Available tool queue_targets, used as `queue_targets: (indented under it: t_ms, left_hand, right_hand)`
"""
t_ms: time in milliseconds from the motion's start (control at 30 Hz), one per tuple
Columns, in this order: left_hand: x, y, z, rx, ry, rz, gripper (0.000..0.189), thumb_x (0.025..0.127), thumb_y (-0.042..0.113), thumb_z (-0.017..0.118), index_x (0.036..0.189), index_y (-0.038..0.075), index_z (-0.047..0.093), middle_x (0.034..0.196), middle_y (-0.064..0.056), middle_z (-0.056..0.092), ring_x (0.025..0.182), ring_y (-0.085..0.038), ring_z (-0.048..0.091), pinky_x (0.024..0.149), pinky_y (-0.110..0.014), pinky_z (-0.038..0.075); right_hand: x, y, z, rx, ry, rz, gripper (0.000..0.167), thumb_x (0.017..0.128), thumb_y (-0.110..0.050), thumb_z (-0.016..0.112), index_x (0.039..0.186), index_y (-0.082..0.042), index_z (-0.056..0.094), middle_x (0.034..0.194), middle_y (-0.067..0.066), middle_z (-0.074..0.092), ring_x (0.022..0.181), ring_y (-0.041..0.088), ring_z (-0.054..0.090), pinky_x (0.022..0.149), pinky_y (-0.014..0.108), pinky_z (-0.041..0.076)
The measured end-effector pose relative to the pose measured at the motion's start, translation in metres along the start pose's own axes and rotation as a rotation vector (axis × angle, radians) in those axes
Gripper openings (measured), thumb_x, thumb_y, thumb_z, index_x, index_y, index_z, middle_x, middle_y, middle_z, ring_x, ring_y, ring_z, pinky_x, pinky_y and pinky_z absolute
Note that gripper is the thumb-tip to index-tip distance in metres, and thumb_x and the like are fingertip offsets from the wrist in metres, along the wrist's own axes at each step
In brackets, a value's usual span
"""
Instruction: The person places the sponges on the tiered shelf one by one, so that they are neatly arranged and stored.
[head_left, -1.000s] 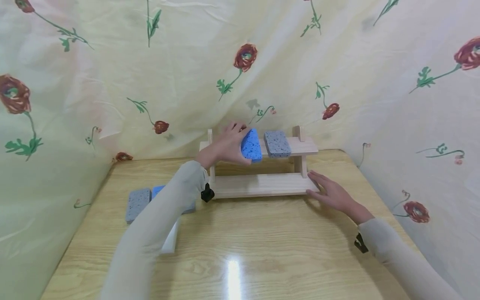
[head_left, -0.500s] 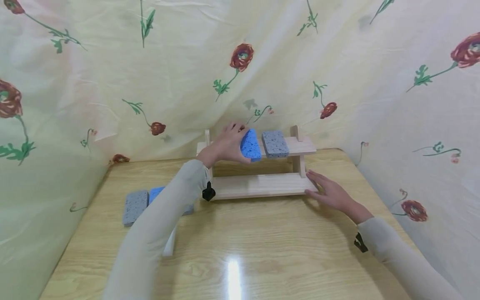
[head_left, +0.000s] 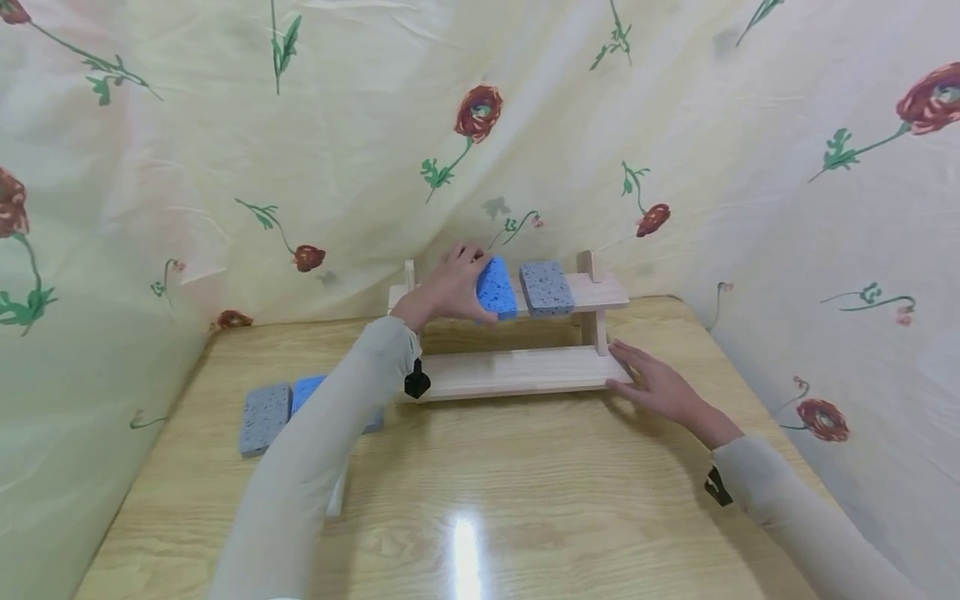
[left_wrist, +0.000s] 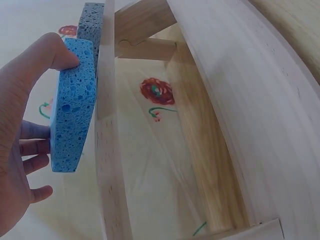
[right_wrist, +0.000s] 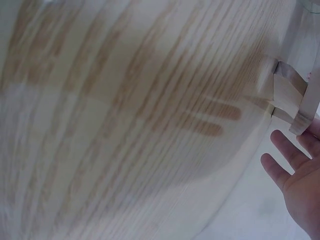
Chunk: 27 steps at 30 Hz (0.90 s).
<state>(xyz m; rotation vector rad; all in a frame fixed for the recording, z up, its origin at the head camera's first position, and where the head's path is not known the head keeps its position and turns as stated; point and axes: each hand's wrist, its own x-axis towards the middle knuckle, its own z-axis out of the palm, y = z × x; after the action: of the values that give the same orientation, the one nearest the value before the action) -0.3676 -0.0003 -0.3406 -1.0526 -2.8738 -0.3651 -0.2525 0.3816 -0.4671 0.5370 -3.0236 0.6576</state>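
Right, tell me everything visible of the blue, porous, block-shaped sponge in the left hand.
The blue, porous, block-shaped sponge is thick, with pores of mixed sizes; it looks like foam. The bare left hand grips it between thumb and fingers, hiding part of it. It is at the upper board of the pale wooden two-tier shelf, beside the speckled grey rectangular sponge, with a gap between them. Whether it rests on the board cannot be told.

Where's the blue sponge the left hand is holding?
Head view, near the centre: the blue sponge is in the left hand at the upper wooden shelf, just left of the grey sponge.
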Motion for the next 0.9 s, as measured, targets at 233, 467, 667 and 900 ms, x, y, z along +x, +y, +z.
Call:
queue_targets:
  t_ms: [233, 467, 667, 900]
  left_hand:
    - [0.004, 0.000, 0.002, 0.006, -0.009, 0.003, 0.110, 0.073, 0.060, 0.079, 0.157, 0.004, 0.035, 0.151, -0.014, 0.039, 0.139, -0.031, 0.029, 0.117, -0.047, 0.032]
    - [0.007, 0.004, 0.001, -0.006, -0.021, -0.012, 0.110, 0.074, 0.059, 0.078, 0.158, 0.004, 0.034, 0.153, -0.014, 0.037, 0.141, -0.031, 0.026, 0.118, -0.048, 0.031]
    - [0.010, 0.004, 0.003, -0.006, -0.045, -0.025, 0.110, 0.074, 0.059, 0.079, 0.158, 0.005, 0.033, 0.155, -0.013, 0.035, 0.140, -0.030, 0.027, 0.119, -0.048, 0.029]
    - [0.012, 0.003, 0.005, -0.025, -0.052, -0.022, 0.111, 0.073, 0.059, 0.080, 0.158, 0.004, 0.033, 0.156, -0.014, 0.033, 0.141, -0.031, 0.026, 0.120, -0.049, 0.029]
  right_hand:
    - [-0.001, -0.001, 0.002, 0.000, 0.005, 0.005, 0.074, 0.100, -0.043, 0.062, 0.156, -0.002, 0.037, 0.165, 0.022, 0.028, 0.149, 0.049, 0.029, 0.116, 0.067, 0.028]
    - [0.000, -0.004, 0.001, 0.002, 0.013, 0.007, 0.074, 0.100, -0.043, 0.062, 0.156, -0.001, 0.038, 0.165, 0.023, 0.029, 0.149, 0.049, 0.030, 0.116, 0.067, 0.029]
    - [-0.002, -0.004, 0.002, 0.021, 0.015, 0.009, 0.074, 0.099, -0.042, 0.063, 0.156, -0.002, 0.038, 0.165, 0.021, 0.029, 0.149, 0.049, 0.030, 0.114, 0.067, 0.030]
    - [-0.001, 0.000, 0.003, 0.018, 0.018, 0.005, 0.074, 0.099, -0.042, 0.063, 0.156, -0.003, 0.037, 0.165, 0.021, 0.029, 0.149, 0.049, 0.030, 0.114, 0.067, 0.030]
